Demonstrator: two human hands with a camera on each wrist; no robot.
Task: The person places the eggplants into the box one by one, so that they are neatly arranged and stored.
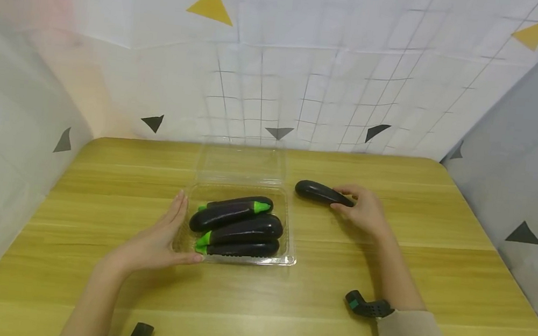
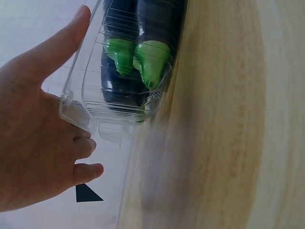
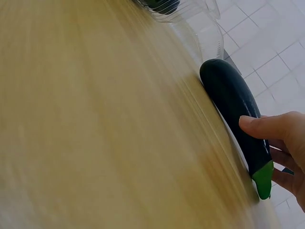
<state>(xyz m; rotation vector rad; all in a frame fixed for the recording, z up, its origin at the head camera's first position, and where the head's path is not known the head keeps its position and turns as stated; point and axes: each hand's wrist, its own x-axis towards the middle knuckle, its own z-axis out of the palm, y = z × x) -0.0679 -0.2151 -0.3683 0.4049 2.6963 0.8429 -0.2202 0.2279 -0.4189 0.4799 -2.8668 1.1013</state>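
Note:
A clear plastic clamshell box point(image 1: 292, 251) lies on the table with its lid point(image 1: 242, 163) folded back. Several dark purple eggplants point(image 1: 246, 229) with green stem caps lie inside it. At the box's left end, my left hand point(image 1: 157, 244) rests with fingers fairly straight and spread, the thumb along the front corner and the other fingers along the left side. To the right of the box, my right hand point(image 1: 364, 208) pinches a single eggplant point(image 1: 315, 191) near its stem end, thumb on one side and fingers on the other. In the right wrist view its green cap point(image 3: 263, 180) shows low, close over the table.
The wooden table point(image 1: 255, 307) ends against a white cloth backdrop point(image 1: 169, 88) with grid lines and triangles. Grey-white cloth point(image 1: 531, 177) also hangs along the right side. Black wrist devices point(image 1: 366, 305) sit on both forearms.

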